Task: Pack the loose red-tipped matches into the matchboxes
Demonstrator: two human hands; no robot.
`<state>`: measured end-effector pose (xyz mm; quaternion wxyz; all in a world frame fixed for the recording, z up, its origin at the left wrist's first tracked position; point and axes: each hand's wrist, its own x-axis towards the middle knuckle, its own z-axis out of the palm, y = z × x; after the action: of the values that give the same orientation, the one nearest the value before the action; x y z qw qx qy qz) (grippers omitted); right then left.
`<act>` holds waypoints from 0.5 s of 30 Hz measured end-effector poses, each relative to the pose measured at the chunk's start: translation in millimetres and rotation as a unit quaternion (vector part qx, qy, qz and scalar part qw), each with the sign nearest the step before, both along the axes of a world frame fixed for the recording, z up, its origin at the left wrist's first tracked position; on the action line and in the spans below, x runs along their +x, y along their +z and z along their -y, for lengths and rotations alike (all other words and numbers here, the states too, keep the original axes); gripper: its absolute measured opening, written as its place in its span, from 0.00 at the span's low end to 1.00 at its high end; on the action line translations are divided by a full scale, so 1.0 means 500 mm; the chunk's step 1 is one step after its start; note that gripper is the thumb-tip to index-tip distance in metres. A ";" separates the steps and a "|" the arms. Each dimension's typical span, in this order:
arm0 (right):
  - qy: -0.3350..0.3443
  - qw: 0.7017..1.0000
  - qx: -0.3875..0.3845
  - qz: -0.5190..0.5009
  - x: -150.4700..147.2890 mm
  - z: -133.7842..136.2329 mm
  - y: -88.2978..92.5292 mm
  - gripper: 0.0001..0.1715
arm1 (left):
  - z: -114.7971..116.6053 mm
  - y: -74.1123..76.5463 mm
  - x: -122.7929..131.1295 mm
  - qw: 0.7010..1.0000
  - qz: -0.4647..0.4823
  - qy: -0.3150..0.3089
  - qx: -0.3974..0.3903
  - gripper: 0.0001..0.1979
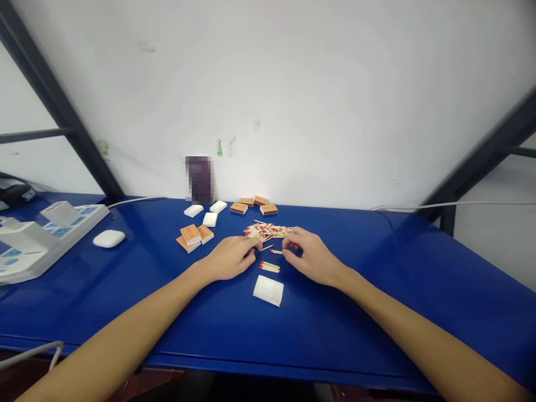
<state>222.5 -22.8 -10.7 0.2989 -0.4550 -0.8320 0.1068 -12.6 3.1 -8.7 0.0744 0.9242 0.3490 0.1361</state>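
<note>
My left hand (234, 258) has its fingers curled, and a match (267, 247) with its red head to the right sticks out from the fingertips. Opposite it, my right hand (313, 255) pinches the plain end of another match (276, 252), whose red head points left. Just behind both hands lies a loose pile of red-headed matches (270, 229), partly covered by the fingers. Nearer to me, several matches form a small bundle (269, 267), heads to the left. A white matchbox tray (268, 290) lies in front of the bundle.
Orange matchboxes (190, 234) are stacked at left, with more matchboxes (238, 208) at the back. White trays (210, 219) lie between. Farther left are a white rounded case (109, 238) and a power strip (90, 220) on the blue table (368, 335). A wall stands behind.
</note>
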 end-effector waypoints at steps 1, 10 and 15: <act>0.006 1.000 0.003 -0.015 0.001 0.003 0.005 0.06 | -0.001 -0.001 0.000 1.000 0.003 -0.004 -0.001 0.14; 0.030 0.992 0.082 -0.091 0.002 0.021 0.017 0.10 | -0.005 -0.008 -0.001 1.000 0.006 -0.017 0.003 0.19; -0.020 0.998 0.056 -0.006 0.005 -0.004 -0.004 0.14 | -0.004 -0.011 0.000 1.000 0.003 -0.003 0.017 0.19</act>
<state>224.9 -20.6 -12.9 0.3309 -0.4535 -0.8256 0.0566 -12.5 5.0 -14.2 0.0602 0.9260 0.3432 0.1450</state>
